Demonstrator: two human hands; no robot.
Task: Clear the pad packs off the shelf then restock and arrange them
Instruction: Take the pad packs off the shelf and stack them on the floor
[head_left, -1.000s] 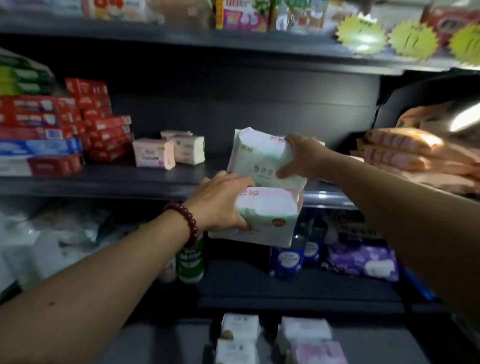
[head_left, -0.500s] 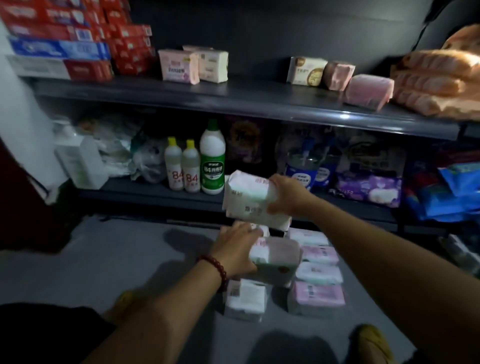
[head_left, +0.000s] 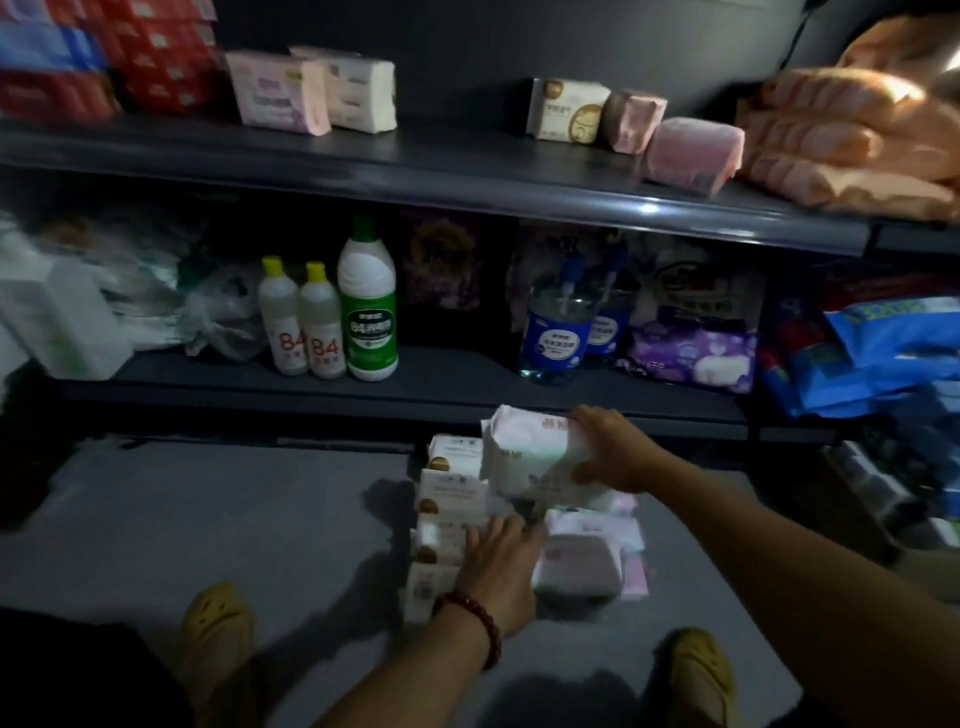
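Observation:
My right hand (head_left: 615, 449) grips a white pad pack (head_left: 530, 457) just above the pile of packs on the grey floor (head_left: 208, 519). My left hand (head_left: 501, 564) holds a pale pink-and-white pad pack (head_left: 579, 569) low against that pile, beside a column of white boxed packs (head_left: 449, 514). On the dark upper shelf (head_left: 467, 176) stand two pink-white packs (head_left: 283, 96) at the left and a white pack (head_left: 566, 109) with two pink ones (head_left: 693, 150) at the right.
Red and blue boxes (head_left: 93, 57) fill the shelf's left end; orange packs (head_left: 852, 135) pile up at its right. The lower shelf holds bottles (head_left: 366, 306), blue jugs (head_left: 556, 332), a purple bag (head_left: 696, 353). Yellow slippers (head_left: 215, 618) flank the pile.
Both hands have carried their packs down from the shelf to the floor pile. The view has dropped with them. The left pack now rests on the pile.

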